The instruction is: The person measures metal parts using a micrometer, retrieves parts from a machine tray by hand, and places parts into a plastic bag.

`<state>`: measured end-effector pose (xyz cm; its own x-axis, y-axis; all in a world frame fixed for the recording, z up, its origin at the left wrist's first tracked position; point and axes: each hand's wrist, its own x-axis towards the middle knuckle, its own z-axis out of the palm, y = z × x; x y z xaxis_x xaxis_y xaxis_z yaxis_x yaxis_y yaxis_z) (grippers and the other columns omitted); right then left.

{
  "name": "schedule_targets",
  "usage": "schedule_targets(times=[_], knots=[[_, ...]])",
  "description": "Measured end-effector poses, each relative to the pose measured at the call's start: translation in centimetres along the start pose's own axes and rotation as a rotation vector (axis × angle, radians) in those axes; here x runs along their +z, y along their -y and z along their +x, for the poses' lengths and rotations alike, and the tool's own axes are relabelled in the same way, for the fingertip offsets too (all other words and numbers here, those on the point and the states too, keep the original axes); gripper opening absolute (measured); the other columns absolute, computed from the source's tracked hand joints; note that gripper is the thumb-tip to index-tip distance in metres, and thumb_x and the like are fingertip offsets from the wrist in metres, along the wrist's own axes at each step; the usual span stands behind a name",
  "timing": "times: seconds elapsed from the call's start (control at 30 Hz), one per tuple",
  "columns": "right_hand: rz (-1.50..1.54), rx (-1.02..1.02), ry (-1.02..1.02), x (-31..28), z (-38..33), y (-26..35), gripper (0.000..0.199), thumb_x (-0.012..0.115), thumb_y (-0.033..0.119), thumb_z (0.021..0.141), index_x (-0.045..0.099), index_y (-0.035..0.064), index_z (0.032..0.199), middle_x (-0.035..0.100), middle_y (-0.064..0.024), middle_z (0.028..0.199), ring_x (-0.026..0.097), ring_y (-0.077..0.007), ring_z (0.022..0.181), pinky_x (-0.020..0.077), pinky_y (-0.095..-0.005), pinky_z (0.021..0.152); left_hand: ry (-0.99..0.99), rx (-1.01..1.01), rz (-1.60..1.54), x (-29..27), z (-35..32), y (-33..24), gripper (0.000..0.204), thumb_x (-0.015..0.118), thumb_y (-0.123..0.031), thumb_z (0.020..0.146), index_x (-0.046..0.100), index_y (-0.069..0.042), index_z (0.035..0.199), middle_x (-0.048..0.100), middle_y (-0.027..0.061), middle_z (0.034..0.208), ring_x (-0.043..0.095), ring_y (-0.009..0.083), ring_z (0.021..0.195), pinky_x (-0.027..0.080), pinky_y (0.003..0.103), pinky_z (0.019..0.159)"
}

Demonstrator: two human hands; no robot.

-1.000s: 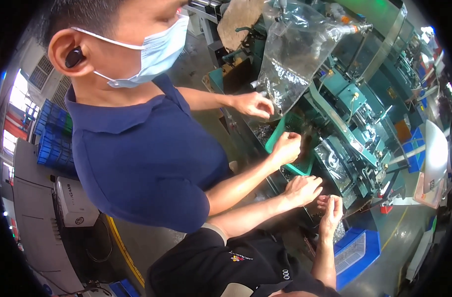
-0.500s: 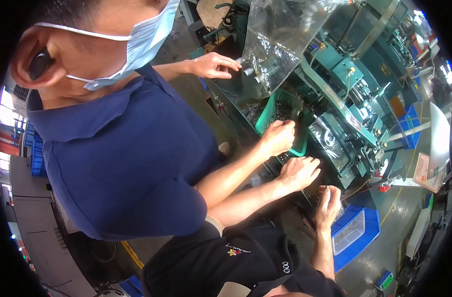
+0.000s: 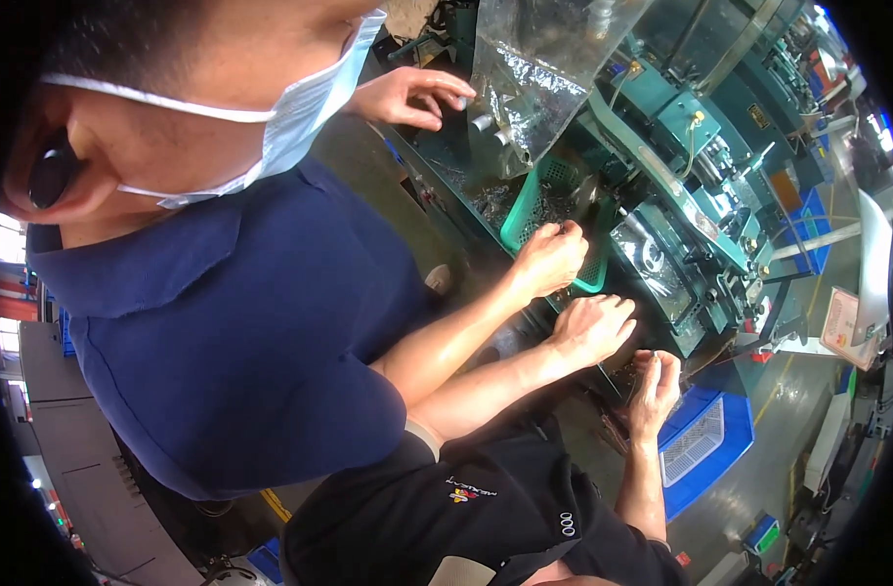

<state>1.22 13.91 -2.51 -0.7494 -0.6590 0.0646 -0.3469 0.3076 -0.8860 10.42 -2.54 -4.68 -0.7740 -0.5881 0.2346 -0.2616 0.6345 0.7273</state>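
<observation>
My left hand (image 3: 593, 329) is over the front edge of the green machine bench, just below a green perforated basket (image 3: 521, 217). Its fingers are curled together, and whatever they may hold is hidden. To its right my right hand (image 3: 654, 391) is raised in a pinch, with something small and dark at the fingertips, too small to name. A person in a navy shirt (image 3: 222, 342) leans in from the left. That person's nearer hand (image 3: 554, 259) is closed at the basket, and their other hand (image 3: 417, 98) is beside a clear plastic bag (image 3: 534, 83). Small parts lie in the basket.
The green machine (image 3: 681, 127) with metal fittings fills the area beyond my hands. A blue crate (image 3: 691, 498) with a pale grille stands beyond my right forearm. A white-and-red card (image 3: 840, 322) hangs at the far right. The other person's arm runs close beside my left forearm.
The view has shifted slightly, and the other person's head appears larger and lower. Their far hand appears a little higher and further left. My hands keep the same curled and pinched shapes.
</observation>
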Motion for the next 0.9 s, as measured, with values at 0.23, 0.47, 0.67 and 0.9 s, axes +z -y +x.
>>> schedule_targets(times=[0.23,0.47,0.67,0.9], knots=[[0.028,-0.02,-0.038,0.23,0.07,-0.1,0.015,0.054,0.011,0.108,0.063,-0.0004,0.107,0.073,-0.0095,0.094,0.067,-0.0166,0.084,0.0533,-0.0311,0.078,-0.065,0.034,0.014,0.36,-0.03,0.14,0.021,0.065,-0.025,0.097,0.065,-0.004,0.103,0.07,0.0135,0.088,0.072,0.0321,0.086,0.06,0.044,0.072],[-0.022,-0.03,-0.004,-0.12,0.01,0.06,0.018,0.053,0.016,0.11,0.061,-0.0001,0.109,0.073,-0.0099,0.098,0.068,-0.0165,0.088,0.0553,-0.0323,0.083,0.027,-0.028,0.025,0.23,0.07,-0.01,0.032,0.064,-0.03,0.098,0.069,-0.006,0.119,0.074,0.0139,0.103,0.072,0.0344,0.092,0.061,0.045,0.078],[0.014,-0.015,-0.007,-0.04,-0.02,0.32,0.019,0.053,0.018,0.11,0.061,0.0,0.109,0.073,-0.0094,0.098,0.067,-0.016,0.088,0.0548,-0.0317,0.082,0.015,-0.033,0.02,0.32,0.12,0.05,0.031,0.064,-0.03,0.098,0.07,-0.006,0.117,0.074,0.0148,0.103,0.072,0.0354,0.091,0.06,0.046,0.078],[0.036,0.01,-0.006,-0.1,0.08,0.26,0.02,0.055,0.019,0.11,0.062,0.001,0.11,0.073,-0.0085,0.098,0.066,-0.015,0.088,0.0532,-0.0305,0.082,0.029,-0.034,0.047,-0.08,0.22,-0.07,0.031,0.064,-0.03,0.098,0.071,-0.005,0.116,0.074,0.0148,0.1,0.072,0.0355,0.09,0.06,0.047,0.076]])
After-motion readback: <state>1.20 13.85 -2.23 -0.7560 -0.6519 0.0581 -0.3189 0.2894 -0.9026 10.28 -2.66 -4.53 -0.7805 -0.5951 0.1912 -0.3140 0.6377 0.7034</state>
